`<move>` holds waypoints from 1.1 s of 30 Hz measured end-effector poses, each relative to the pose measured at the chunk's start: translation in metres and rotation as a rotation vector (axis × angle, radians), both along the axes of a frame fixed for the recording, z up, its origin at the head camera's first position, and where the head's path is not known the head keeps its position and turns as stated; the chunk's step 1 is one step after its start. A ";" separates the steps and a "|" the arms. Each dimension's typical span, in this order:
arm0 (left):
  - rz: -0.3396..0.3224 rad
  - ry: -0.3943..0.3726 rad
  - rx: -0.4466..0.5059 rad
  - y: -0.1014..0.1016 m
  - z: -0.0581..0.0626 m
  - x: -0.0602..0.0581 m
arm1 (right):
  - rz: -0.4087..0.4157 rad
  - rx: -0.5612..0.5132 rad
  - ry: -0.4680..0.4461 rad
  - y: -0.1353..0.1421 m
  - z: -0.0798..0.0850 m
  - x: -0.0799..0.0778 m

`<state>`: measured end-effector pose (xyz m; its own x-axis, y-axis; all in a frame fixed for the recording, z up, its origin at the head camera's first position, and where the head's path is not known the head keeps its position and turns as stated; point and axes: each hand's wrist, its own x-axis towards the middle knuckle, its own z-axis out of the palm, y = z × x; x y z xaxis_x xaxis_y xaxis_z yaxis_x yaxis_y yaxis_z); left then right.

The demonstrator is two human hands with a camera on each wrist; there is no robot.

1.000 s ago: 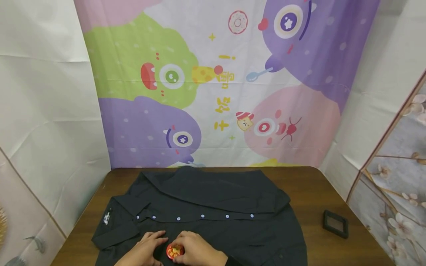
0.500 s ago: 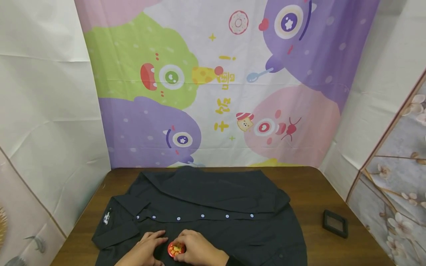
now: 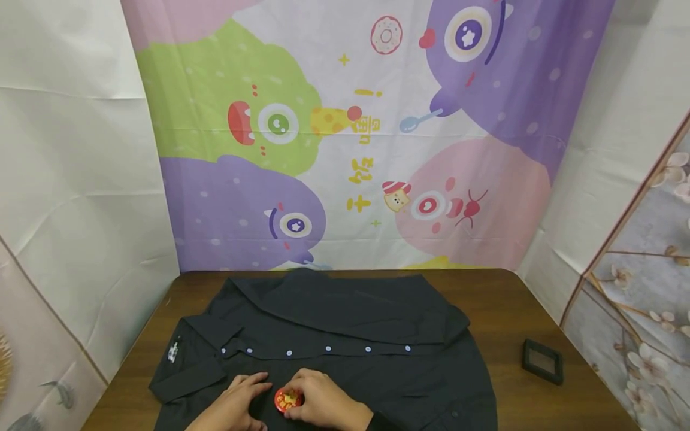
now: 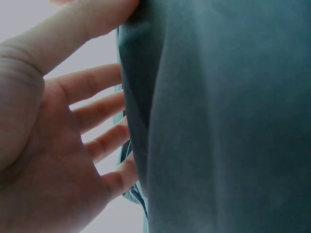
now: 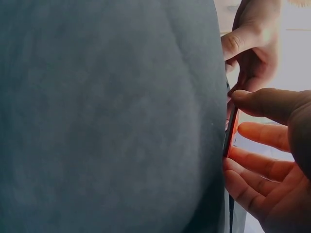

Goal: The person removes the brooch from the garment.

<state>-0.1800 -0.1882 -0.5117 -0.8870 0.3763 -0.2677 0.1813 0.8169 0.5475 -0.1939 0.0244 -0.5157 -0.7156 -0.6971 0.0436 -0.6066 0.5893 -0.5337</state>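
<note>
A black buttoned shirt (image 3: 356, 374) lies spread on the table, its collar to the left. My right hand (image 3: 326, 402) pinches the rim of a small round red disc (image 3: 283, 403) with a yellow-and-orange pattern, flat against the shirt. Seen edge-on in the right wrist view, the red disc (image 5: 233, 133) sits between thumb and fingertips on the cloth. To its left, my left hand (image 3: 233, 406) rests on the shirt with fingers extended. In the left wrist view the left hand (image 4: 58, 141) touches the cloth with its fingertips and holds nothing.
The brown wooden table (image 3: 512, 311) carries a small black rectangular frame (image 3: 542, 361) on the right. Behind it hangs a cartoon monster curtain (image 3: 366, 78). White cloth panels stand on both sides.
My right hand has slid the red disc slightly right and farther from me across the shirt. The left hand stays in place.
</note>
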 end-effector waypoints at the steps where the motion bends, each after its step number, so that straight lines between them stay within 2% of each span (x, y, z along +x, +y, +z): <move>1: 0.002 0.001 0.002 0.000 0.000 0.000 | 0.000 -0.001 0.002 0.000 0.000 0.000; 9: 0.008 0.000 0.009 0.002 0.001 0.003 | 0.006 0.001 0.070 0.004 0.000 0.002; 21: 0.026 -0.004 0.012 0.006 0.001 0.005 | -0.018 -0.020 0.076 0.006 0.000 0.002; 26: 0.019 0.001 0.023 0.005 0.002 0.005 | -0.028 -0.037 0.047 0.006 -0.001 0.000; 33: 0.046 -0.008 0.028 0.006 0.003 0.003 | -0.033 -0.048 0.025 0.007 -0.002 -0.003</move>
